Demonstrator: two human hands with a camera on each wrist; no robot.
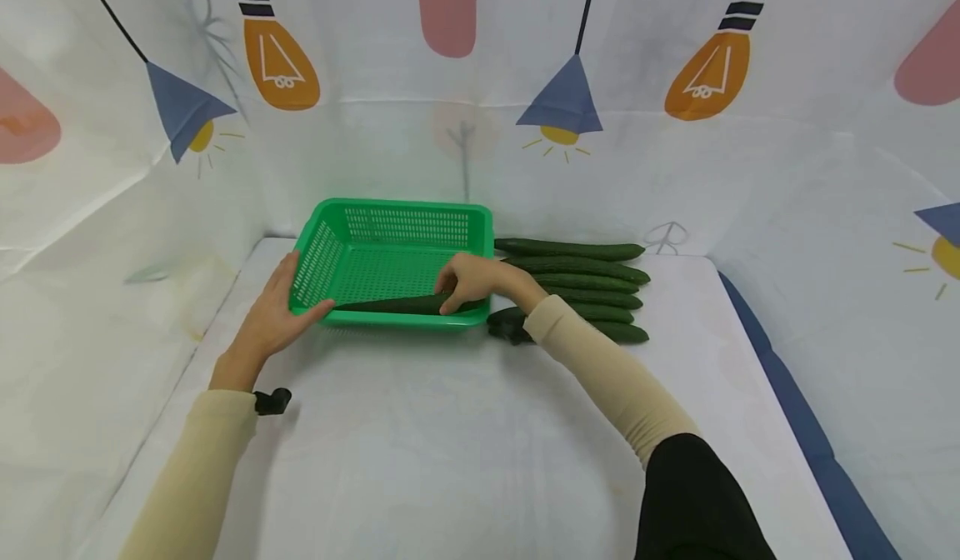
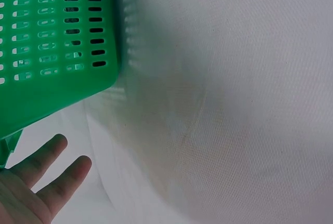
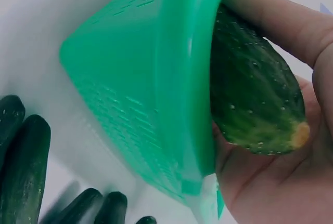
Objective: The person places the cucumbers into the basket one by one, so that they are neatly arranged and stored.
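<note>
A long dark-green cucumber [image 1: 397,304] lies along the inside of the front wall of a green slotted basket [image 1: 408,204]. My right hand [image 1: 480,277] reaches over the basket's right side and grips the cucumber near its right end. In the right wrist view, the cucumber's bumpy skin and pale tip [image 3: 299,134] show between thumb and palm, right at the basket's rim [image 3: 195,78]. At the basket's front left corner, my left hand [image 1: 272,314] rests spread against the rim. Two of its fingers [image 2: 65,180] stick out straight in the left wrist view.
Several more cucumbers [image 1: 577,266] lie side by side on the white-covered table [image 1: 420,443], right of the basket and partly under my right forearm. A small black device [image 1: 272,401] sits at my left wrist. White printed sheets [image 1: 360,152] hang behind and at the sides.
</note>
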